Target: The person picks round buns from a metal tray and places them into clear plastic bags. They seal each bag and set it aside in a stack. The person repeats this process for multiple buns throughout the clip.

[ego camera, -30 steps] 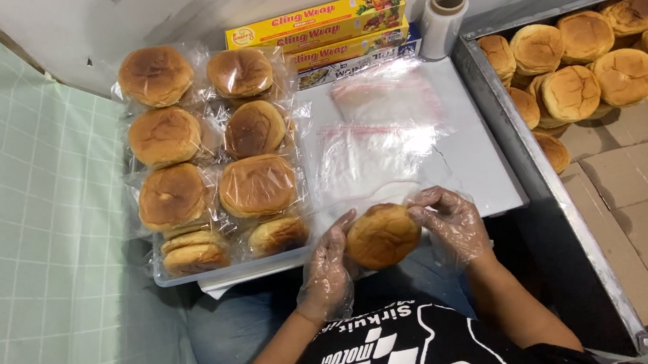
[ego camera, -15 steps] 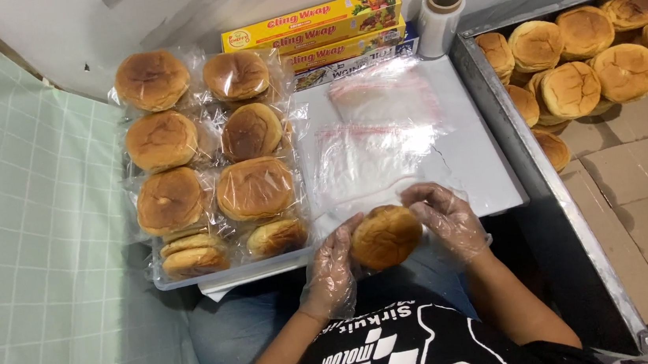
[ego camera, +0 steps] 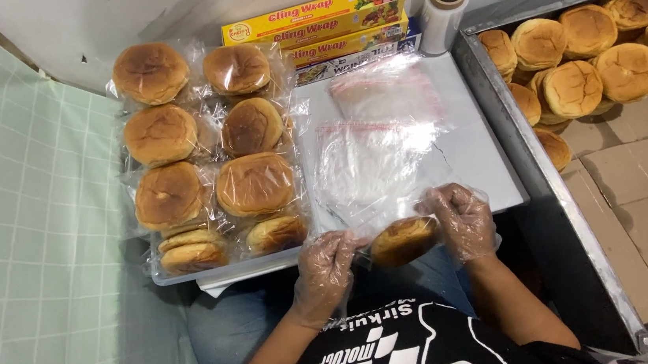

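Two gloved hands meet over the person's lap at the near edge of the tray: the left hand (ego camera: 323,273) pinches the mouth of a clear plastic bag (ego camera: 377,200), fingers closed on the film, and the right hand (ego camera: 462,220) curls around the far side of one bun (ego camera: 403,241), gripping it through or against the plastic; whether the bun is fully inside the bag cannot be told. That bun lies between the two hands, touching the right palm and just beside the left fingertips, its longer side running left to right and tilted slightly up toward the right hand, which is the nearer of the two. Beyond the hands, a loose pile of empty clear bags (ego camera: 383,133) lies on the white tray (ego camera: 488,158). To the left sit eight or so wrapped buns (ego camera: 254,184) in two columns. At the far edge lie three stacked wrap boxes (ego camera: 317,28) and one film roll (ego camera: 443,14). To the right, a metal bin (ego camera: 508,121) holds roughly ten bare buns (ego camera: 572,87) over flattened cardboard (ego camera: 642,199).
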